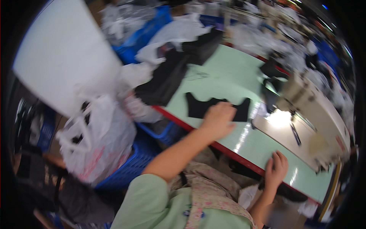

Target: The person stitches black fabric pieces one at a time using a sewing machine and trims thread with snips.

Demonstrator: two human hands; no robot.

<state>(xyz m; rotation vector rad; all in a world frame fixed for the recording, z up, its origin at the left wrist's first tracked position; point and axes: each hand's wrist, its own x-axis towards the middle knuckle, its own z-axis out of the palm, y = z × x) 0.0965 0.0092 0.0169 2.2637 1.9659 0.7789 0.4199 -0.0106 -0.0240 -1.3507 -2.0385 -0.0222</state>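
- A person's left hand [219, 118] lies over a black fabric piece [196, 108] on a green table [228, 72]; whether it grips, one cannot tell.
- The right hand [277, 168] rests loosely open at the table's near edge, left of a sewing machine [324, 112].
- Left of both hands, a white plastic bag [105, 137] bearing blurred red printing shows dark contents beside a blue basket [127, 170].

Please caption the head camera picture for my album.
Left hand over a black fabric piece, right hand at the edge of a green table, near a lit sewing machine.
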